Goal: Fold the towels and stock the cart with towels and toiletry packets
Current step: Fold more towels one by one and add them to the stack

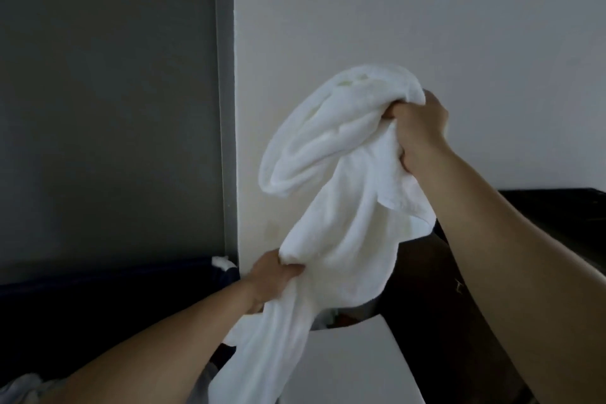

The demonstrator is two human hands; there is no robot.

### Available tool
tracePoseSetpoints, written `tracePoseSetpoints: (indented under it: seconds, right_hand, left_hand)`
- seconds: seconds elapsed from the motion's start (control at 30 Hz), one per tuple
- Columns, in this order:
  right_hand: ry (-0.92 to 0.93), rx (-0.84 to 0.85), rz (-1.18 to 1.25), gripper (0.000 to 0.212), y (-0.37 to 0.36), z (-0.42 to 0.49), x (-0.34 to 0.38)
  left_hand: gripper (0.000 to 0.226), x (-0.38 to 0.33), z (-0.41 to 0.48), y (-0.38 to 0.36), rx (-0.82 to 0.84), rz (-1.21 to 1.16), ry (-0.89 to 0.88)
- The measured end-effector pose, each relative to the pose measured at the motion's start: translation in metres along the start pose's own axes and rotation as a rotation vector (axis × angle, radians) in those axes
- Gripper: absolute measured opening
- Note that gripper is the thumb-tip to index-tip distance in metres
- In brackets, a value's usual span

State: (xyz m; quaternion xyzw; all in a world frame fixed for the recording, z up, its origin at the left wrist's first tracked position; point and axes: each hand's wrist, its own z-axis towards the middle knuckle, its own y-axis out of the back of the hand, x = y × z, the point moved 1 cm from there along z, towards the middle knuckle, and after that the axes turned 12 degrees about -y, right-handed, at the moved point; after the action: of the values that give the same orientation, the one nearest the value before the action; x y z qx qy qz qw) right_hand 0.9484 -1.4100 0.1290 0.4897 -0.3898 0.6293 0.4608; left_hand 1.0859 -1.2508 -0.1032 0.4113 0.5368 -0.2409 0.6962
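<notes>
White wall (393, 10); towel (344, 207) between grips (275, 279) (419, 131)

White towel (341, 193) against a white wall (426, 26), beside a dark grey panel (108, 92).

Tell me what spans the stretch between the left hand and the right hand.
In the head view, only the bunched white towel runs between them: the right hand grips its upper part, the left hand grips it lower down.
</notes>
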Motion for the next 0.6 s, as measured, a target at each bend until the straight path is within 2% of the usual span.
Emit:
tracePoseSetpoints:
  seconds: [0.13,0.2,0.3,0.4,0.53,0.6]
  right_hand:
    - [0.119,-0.033,-0.015,0.042,0.037,0.020,-0.012]
    - [0.120,-0.031,-0.001,0.043,0.057,0.031,-0.019]
    - [0.098,-0.030,0.061,0.041,0.085,0.052,-0.022]
    - [0.082,-0.020,0.068,0.035,0.104,0.068,-0.028]
    - [0.032,0.073,0.004,0.026,0.111,0.078,-0.055]
    - [-0.012,0.129,-0.036,0.020,0.109,0.077,-0.079]
  left_hand:
    - [0.028,-0.070,0.033,-0.017,-0.175,-0.119,-0.168]
    - [0.017,-0.105,0.050,-0.031,-0.247,-0.239,-0.197]
    - [0.006,-0.134,0.071,-0.051,-0.307,-0.243,-0.249]
    - [0.012,-0.134,0.082,-0.066,-0.357,-0.196,-0.256]
    - [0.013,-0.095,0.080,-0.093,-0.337,0.030,-0.173]
    - [0.021,-0.065,0.069,-0.101,-0.205,0.171,-0.076]
